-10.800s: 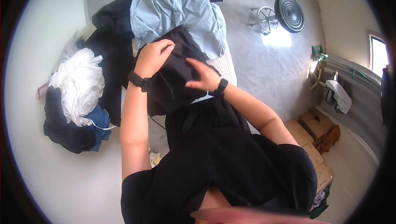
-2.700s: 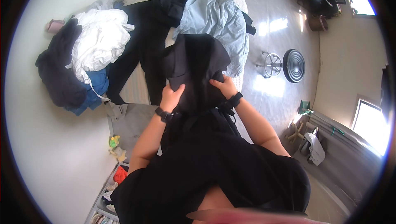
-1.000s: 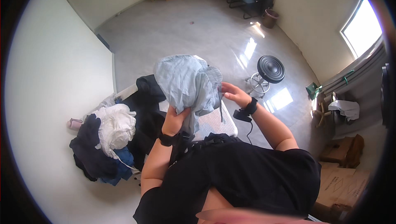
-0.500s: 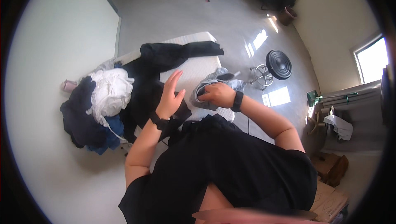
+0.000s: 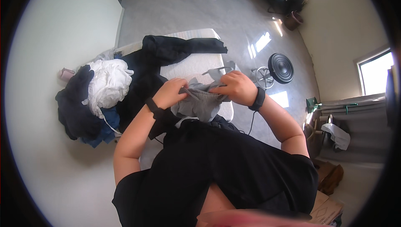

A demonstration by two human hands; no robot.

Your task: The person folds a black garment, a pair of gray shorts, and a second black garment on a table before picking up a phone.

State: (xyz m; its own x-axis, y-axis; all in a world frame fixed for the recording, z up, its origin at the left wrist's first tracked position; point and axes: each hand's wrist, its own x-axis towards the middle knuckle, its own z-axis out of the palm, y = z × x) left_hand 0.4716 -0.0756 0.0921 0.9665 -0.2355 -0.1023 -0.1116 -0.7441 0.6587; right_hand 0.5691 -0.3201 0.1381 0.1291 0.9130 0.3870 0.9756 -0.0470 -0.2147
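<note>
Your left hand (image 5: pixel 169 94) and right hand (image 5: pixel 236 87) each keep a closed grip on the grey garment (image 5: pixel 200 101), bunched between them above the white bench (image 5: pixel 196 66).

Brown cardboard boxes (image 5: pixel 328 187) stand at the lower right, by the wall.

One grey garment (image 5: pixel 199 101), two hands, one floor fan (image 5: pixel 279 68), one clothes pile (image 5: pixel 94 99)

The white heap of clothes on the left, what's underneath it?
Under the white heap lie dark garments and a blue piece at its lower edge. Whatever lies deeper, and the surface beneath, is covered.
</note>
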